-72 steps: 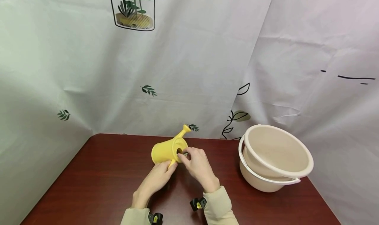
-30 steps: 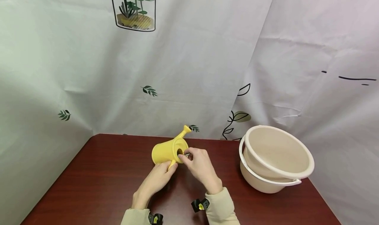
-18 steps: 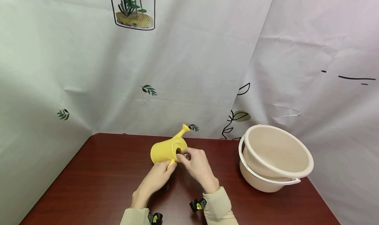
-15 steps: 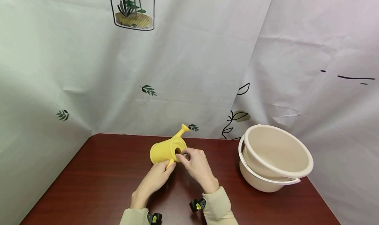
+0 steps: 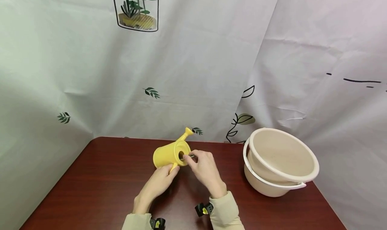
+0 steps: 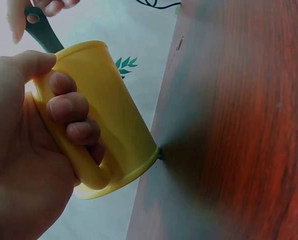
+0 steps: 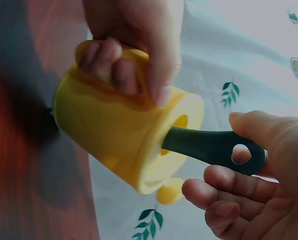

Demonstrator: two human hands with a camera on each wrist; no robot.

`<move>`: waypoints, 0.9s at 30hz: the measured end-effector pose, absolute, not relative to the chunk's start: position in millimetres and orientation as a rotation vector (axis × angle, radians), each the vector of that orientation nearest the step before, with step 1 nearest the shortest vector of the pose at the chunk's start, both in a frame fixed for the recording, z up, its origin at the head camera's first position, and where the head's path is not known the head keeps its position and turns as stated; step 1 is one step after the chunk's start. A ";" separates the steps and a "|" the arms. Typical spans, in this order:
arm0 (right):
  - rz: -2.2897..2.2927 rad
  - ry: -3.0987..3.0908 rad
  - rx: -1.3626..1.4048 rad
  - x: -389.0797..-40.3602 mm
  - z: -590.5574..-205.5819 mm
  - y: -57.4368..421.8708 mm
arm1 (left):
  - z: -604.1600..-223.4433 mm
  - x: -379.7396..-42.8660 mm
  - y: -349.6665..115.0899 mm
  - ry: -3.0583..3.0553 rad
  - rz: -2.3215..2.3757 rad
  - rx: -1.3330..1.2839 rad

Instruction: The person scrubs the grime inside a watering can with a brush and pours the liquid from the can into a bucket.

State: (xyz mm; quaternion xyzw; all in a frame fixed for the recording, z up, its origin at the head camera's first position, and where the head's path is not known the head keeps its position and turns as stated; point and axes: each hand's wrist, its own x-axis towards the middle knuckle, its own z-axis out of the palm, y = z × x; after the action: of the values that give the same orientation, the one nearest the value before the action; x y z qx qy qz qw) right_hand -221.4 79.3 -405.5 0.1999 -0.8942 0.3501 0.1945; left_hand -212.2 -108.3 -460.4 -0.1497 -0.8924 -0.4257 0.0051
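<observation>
My left hand (image 5: pixel 158 183) grips the handle of a yellow watering can (image 5: pixel 164 156), its fingers curled through the loop in the left wrist view. The can is tilted on its side, its round top opening turned toward my right hand (image 5: pixel 205 171) and its base low by the tabletop. From that opening sticks a dark green handle (image 7: pixel 204 145) with a hole near its end. Thumb and finger of my right hand pinch this end, while the other fingers are loosely bent below. Whatever the green handle belongs to is hidden inside the can. The spout (image 5: pixel 185 134) points up and right.
Two cream buckets (image 5: pixel 272 186) stand nested at the right of the dark red-brown table (image 5: pixel 99 183), the upper one tilted, with a white carrying handle (image 5: pixel 251 166) around them. A pale cloth with printed plants (image 5: pixel 193 55) hangs behind the table's far edge.
My right hand has made small moves in and out at the can's opening, and now sits slightly farther right from it than half a second ago. My left hand keeps its hold.
</observation>
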 end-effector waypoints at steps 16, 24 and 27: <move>0.968 -2.431 0.524 -211.8 -387.1 87.2 | -460.0 -211.3 -106.4 -2.790 -1.363 -0.459; 1.060 -2.377 0.474 -212.8 -390.6 83.1 | -459.3 -210.6 -105.7 -2.793 -1.377 -0.444; 1.099 -2.369 0.465 -214.1 -392.9 81.3 | -458.9 -210.5 -105.9 -2.794 -1.387 -0.441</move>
State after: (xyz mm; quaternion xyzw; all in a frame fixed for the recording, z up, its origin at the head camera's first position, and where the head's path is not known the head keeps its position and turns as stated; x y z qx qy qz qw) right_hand -214.1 81.3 -392.9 0.1700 -0.8665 0.4021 0.2421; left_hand -210.5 -105.9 -458.9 -0.1399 -0.8869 -0.4402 -0.0044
